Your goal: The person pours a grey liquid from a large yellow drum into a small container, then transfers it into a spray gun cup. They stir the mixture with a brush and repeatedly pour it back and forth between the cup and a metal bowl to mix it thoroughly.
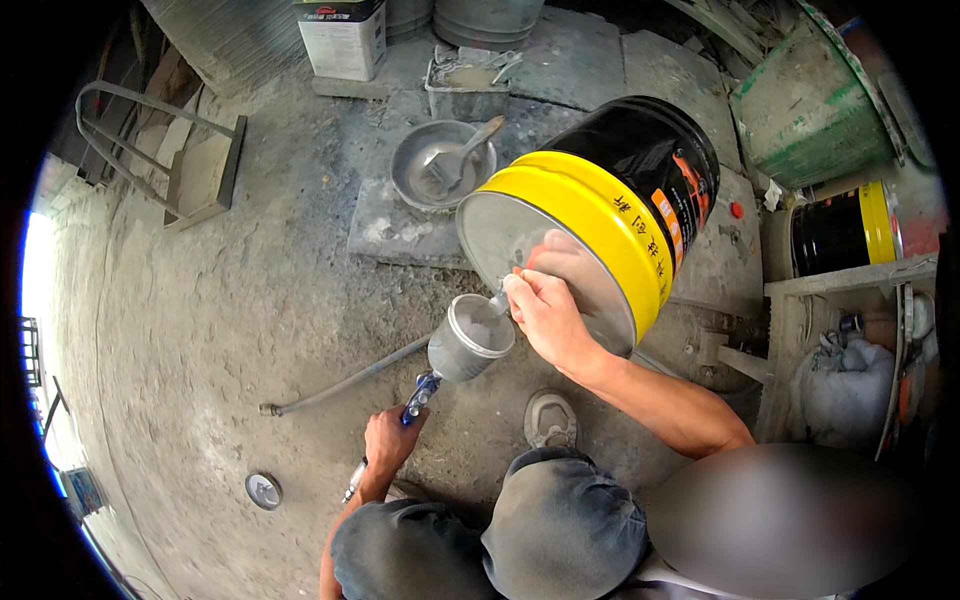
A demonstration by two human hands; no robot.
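Note:
A big black-and-yellow metal drum (575, 215) lies tipped on its side, its grey end turned toward me. My right hand (548, 318) is closed around a small pale spout (497, 301) at the low edge of that end. Directly beneath the spout is the open mouth of a grey cup (458, 348), with greyish contents inside. The cup sits on top of a blue spray gun (421, 397). My left hand (388, 440) grips the gun's handle and holds it upright. My right fingers partly cover the spout.
Behind the cup stands a grey basin (408, 190) with a wide brush (462, 158). A crusted tub (468, 104) and a square tin (343, 48) are farther back. A hose (345, 384) and a round lid (263, 491) lie on the floor. Right: a shelf (850, 275).

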